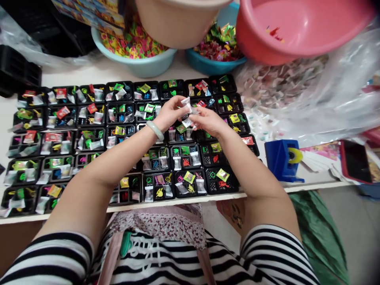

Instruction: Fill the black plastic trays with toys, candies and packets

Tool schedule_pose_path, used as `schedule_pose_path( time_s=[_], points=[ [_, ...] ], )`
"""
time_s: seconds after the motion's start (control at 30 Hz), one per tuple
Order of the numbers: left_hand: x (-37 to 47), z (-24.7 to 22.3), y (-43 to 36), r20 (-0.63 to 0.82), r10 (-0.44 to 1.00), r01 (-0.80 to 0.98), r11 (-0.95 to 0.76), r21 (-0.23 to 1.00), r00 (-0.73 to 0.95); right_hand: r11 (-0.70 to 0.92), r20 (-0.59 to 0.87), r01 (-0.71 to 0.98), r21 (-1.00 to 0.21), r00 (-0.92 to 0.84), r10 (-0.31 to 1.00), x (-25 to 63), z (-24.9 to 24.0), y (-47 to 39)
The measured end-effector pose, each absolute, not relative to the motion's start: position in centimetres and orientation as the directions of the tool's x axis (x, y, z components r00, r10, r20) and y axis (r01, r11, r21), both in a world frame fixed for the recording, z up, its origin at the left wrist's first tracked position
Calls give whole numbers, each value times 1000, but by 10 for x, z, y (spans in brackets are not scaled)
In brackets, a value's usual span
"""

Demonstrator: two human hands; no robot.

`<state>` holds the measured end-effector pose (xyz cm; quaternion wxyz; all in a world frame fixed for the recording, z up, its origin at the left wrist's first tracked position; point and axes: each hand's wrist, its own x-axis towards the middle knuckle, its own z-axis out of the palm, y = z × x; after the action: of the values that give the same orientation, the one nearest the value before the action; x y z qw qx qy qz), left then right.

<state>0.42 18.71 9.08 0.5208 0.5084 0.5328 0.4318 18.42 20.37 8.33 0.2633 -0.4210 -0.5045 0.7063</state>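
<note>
Rows of small black compartment trays point(216, 182) cover the table, most holding wrapped packets and small coloured plastic pieces. Above the upper right trays, my left hand point(170, 113), with a pale bangle on its wrist, pinches a small white wrapped packet point(186, 103). Close beside it, my right hand point(207, 120) has its fingers closed on white wrapped packets point(187, 122). The two hands nearly touch, and their fingers partly hide the packets and the trays below.
Behind the trays stand a light blue basin point(136, 65) of colourful pieces, a blue basin point(213, 65) of shiny packets, a beige tub point(181, 23) and a pink basin point(267, 51). Rightward are a plastic bag point(285, 87) of packets, a blue tape dispenser point(280, 160) and a phone point(356, 161).
</note>
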Motion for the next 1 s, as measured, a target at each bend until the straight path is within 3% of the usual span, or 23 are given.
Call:
schedule_pose_path(
  time_s=[0.2, 0.27, 0.37, 0.43, 0.5, 0.57, 0.63, 0.7, 0.8, 0.87, 1.0],
  points=[
    [-18, 86, 201, -169, 985, -35, 170, 985, 19, -246, -234, 17, -969, -377, 896, 167, 73, 224],
    [-27, 89, 205, -177, 984, 27, 177, 984, -5, -211, -231, 93, -973, -373, 899, 168, 73, 232],
    [-41, 96, 211, -199, 980, 256, 199, 946, -23, -123, -244, 313, -942, -386, 889, 178, 79, 247],
    [-47, 101, 214, -213, 977, 462, 195, 865, -14, -8, -265, 537, -844, -404, 875, 185, 88, 256],
    [-49, 104, 215, -223, 975, 642, 165, 748, 10, 118, -312, 737, -666, -418, 853, 187, 98, 264],
    [-47, 106, 214, -238, 970, 778, 121, 617, 38, 209, -399, 841, -499, -438, 806, 183, 106, 274],
    [-44, 107, 212, -263, 963, 867, 87, 490, 52, 266, -502, 869, -418, -464, 730, 174, 108, 285],
    [-42, 108, 211, -294, 955, 914, 78, 399, 47, 301, -564, 864, -405, -494, 661, 165, 103, 297],
    [-43, 110, 212, -347, 937, 932, 87, 352, 43, 359, -533, 805, -473, -586, 611, 156, 87, 313],
    [-47, 112, 212, -359, 932, 929, 97, 358, 42, 339, -473, 771, -539, -610, 635, 155, 79, 319],
    [-62, 114, 215, -324, 945, 868, 124, 481, 44, 129, -479, 826, -549, -438, 761, 163, 84, 319]
  ],
)
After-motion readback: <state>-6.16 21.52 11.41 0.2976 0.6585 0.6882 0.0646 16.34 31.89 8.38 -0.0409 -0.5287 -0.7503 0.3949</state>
